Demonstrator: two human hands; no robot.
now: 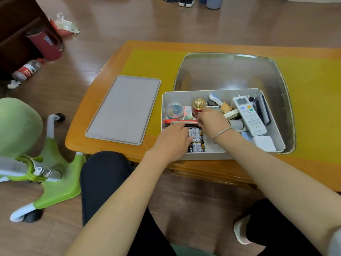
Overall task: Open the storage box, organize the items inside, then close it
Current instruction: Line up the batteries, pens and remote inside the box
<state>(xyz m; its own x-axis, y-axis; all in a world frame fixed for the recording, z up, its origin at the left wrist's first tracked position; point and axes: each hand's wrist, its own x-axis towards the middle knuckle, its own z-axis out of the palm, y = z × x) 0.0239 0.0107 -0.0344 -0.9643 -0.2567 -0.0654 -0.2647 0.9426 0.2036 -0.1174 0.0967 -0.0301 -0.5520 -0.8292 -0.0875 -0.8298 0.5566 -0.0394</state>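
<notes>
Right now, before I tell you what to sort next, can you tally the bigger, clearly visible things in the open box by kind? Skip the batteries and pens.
White remote control: 1
Black remote: 1
Red jar with gold lid: 1
Clear tub of coloured clips: 1
Small tan figurine: 1
White square block: 1
Total: 6

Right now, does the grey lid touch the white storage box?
Apart. The head view shows bare yellow mat between the lid and the storage box.
</notes>
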